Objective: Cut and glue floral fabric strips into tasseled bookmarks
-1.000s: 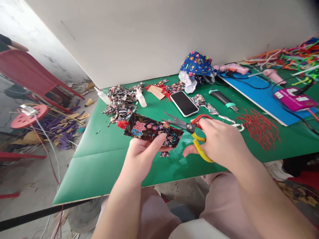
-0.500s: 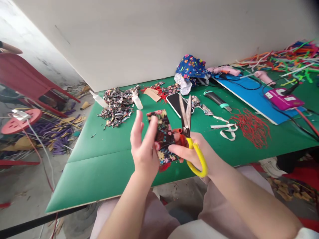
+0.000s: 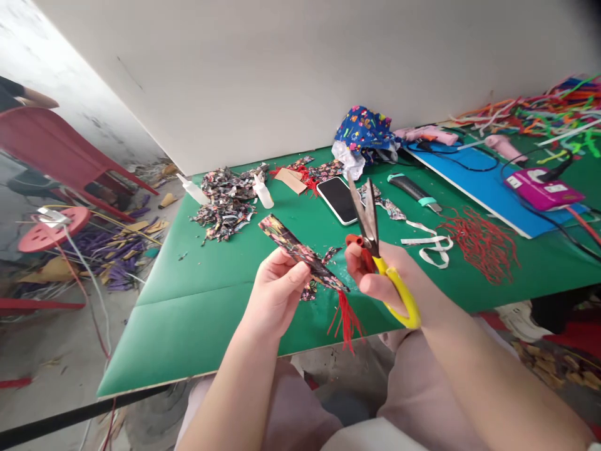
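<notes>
My left hand (image 3: 279, 291) pinches a dark floral piece (image 3: 303, 250) that appears narrow and slanted from this angle. A red tassel (image 3: 347, 318) hangs from its lower right end. Yellow-handled scissors (image 3: 399, 291) sit in my right hand (image 3: 382, 272), their blades pointing up and slightly apart. A small orange-red rolled piece (image 3: 359, 244) shows at the fingers of that same hand. Under the floral piece, a few floral scraps (image 3: 308, 290) lie on the green table (image 3: 188, 326).
Behind lie a heap of floral scraps (image 3: 225, 200), glue bottles (image 3: 263, 193), a phone (image 3: 339, 200) and a utility knife (image 3: 413, 191). To the right are red threads (image 3: 483, 244), a blue board (image 3: 493, 194) and a magenta power strip (image 3: 542, 188) with cables. A red chair (image 3: 61, 150) stands left.
The floral piece has turned from face-on to a slanted, narrow view, and its red tassel now hangs free. My left fingers have closed on it; my right hand has moved right with the scissors.
</notes>
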Tool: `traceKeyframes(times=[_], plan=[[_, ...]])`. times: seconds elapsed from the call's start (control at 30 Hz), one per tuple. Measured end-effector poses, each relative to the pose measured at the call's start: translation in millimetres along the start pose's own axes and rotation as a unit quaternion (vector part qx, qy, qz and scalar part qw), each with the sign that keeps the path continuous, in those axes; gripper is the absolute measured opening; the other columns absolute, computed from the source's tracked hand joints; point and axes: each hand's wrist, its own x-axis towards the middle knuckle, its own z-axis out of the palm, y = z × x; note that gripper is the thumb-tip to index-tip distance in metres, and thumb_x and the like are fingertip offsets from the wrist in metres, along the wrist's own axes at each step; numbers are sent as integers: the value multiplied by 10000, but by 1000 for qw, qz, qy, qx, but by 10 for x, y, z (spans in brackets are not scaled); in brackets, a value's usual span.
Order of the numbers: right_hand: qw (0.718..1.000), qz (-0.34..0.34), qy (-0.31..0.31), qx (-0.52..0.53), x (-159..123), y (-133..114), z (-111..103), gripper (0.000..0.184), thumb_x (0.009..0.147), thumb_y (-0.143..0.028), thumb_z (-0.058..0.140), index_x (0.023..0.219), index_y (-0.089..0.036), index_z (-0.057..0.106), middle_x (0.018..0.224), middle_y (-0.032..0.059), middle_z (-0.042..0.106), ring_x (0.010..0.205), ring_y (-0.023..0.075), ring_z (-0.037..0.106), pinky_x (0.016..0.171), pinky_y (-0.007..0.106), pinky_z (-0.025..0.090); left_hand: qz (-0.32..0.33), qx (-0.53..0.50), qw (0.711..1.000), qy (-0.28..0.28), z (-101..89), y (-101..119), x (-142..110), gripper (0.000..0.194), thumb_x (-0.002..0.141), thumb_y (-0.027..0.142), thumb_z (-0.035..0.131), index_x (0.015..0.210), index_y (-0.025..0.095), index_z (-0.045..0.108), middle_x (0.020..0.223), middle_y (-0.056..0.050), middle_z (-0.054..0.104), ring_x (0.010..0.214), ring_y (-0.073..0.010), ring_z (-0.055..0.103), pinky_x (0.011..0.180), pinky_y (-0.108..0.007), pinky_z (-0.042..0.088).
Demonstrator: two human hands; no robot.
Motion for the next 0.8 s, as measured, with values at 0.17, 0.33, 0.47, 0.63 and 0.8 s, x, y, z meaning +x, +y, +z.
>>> traceKeyframes(times=[0.17, 0.33, 0.47, 0.63, 0.8], plan=[[1000, 6, -16, -17, 11, 11, -66, 645, 503, -778, 606, 756, -208, 442, 760, -23, 449, 644, 103, 388, 572, 236, 352, 19, -10, 1000, -15, -8, 31, 2, 131, 664, 255, 764, 735, 199, 668, 668, 25, 612, 651, -102, 578, 600, -205, 459], [971, 13, -24, -239, -65, -141, -108, 554, 557, -682, 666, 718, -226, 397, 687, -39, 405, 606, 112, 365, 490, 227, 296, 42, -35, 998, -34, -38, 77, 3, 118, 684, 246, 752, 750, 210, 662, 714, 23, 609, 713, -106, 582, 689, -233, 481], [928, -39, 22, -369, -127, -127, -186, 542, 532, -591, 737, 657, -223, 359, 631, -54, 395, 563, 102, 348, 481, 220, 280, 59, -57, 996, -31, -63, 157, 0, 139, 670, 236, 764, 716, 221, 634, 724, 33, 594, 704, -95, 577, 662, -208, 475], [877, -112, 35, -465, -134, -14, -230, 562, 531, -642, 708, 607, -219, 347, 549, -55, 433, 497, 95, 374, 469, 228, 264, 89, -64, 992, -56, -94, 211, -15, 143, 672, 222, 759, 738, 252, 635, 724, 37, 588, 724, -101, 572, 693, -231, 489], [873, -145, 26, -465, -135, -28, -159, 549, 560, -669, 673, 596, -215, 367, 517, -48, 446, 484, 94, 390, 462, 225, 265, 106, -35, 991, -71, -107, 208, -36, 142, 678, 211, 746, 721, 269, 624, 736, 33, 580, 721, -115, 574, 681, -254, 495]])
